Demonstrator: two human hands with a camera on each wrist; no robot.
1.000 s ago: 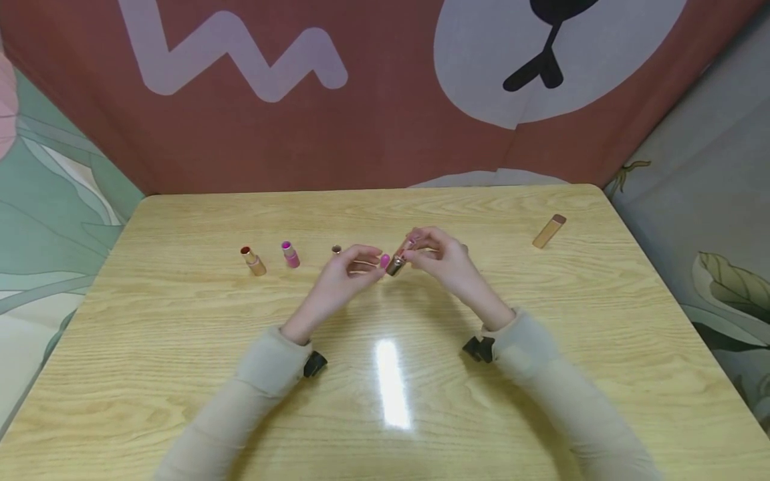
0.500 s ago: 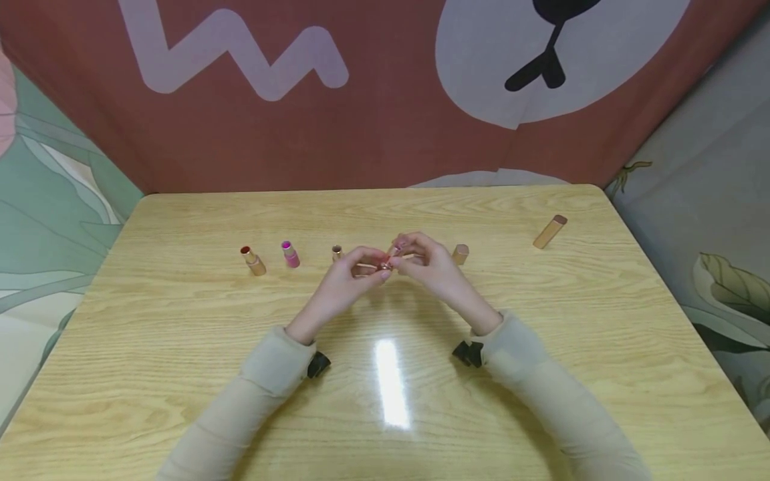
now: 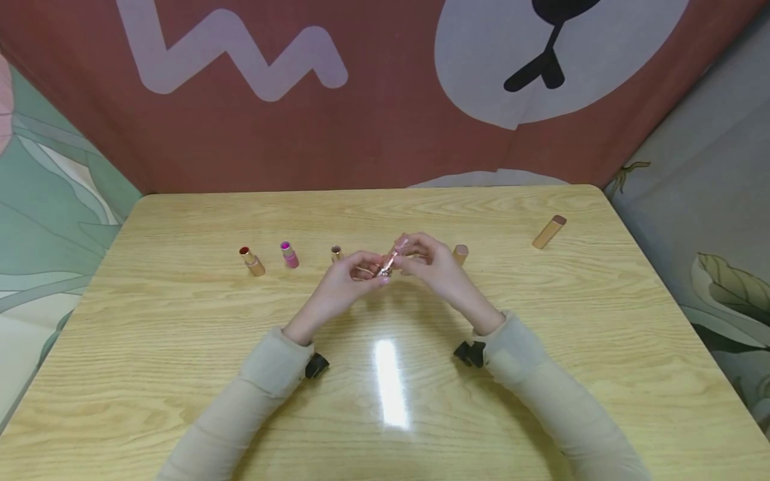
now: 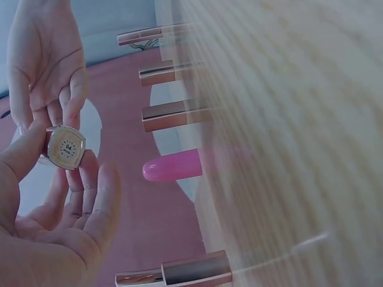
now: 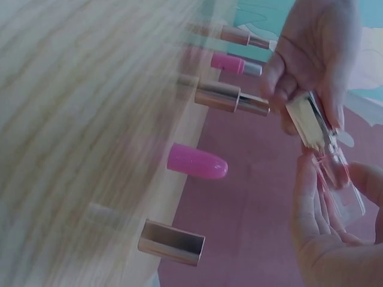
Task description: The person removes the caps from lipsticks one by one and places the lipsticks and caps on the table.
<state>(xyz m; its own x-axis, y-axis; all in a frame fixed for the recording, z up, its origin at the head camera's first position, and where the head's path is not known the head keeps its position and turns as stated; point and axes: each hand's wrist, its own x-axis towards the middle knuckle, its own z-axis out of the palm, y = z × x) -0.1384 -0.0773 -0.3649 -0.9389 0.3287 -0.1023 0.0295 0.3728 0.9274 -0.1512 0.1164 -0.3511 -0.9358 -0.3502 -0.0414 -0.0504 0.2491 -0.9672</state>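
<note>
My left hand (image 3: 345, 277) pinches the gold base of a lipstick (image 3: 386, 270) between thumb and fingers, held above the table. In the left wrist view the round-cornered underside of the lipstick, with a small printed label, faces the camera. My right hand (image 3: 442, 270) grips the lipstick's clear cap (image 5: 352, 206), which sits around the upper part, tilted up to the right. Below the hands a glossy pink cap (image 5: 197, 162) stands on the table. An uncapped gold lipstick (image 3: 337, 253) stands just beyond my left hand, partly hidden by it.
Further left on the wood-grain table (image 3: 180, 314) stand an uncapped pink lipstick (image 3: 290, 256) and a gold one with a dark red top (image 3: 252, 262). Behind my right hand stands a rose-gold cap (image 3: 460, 254). A longer gold piece (image 3: 549, 232) stands at the far right.
My right hand has moved left with the lipstick, and my left fingers have taken hold of its base. The pink cap, seen between the hands earlier, is now hidden in the head view.
</note>
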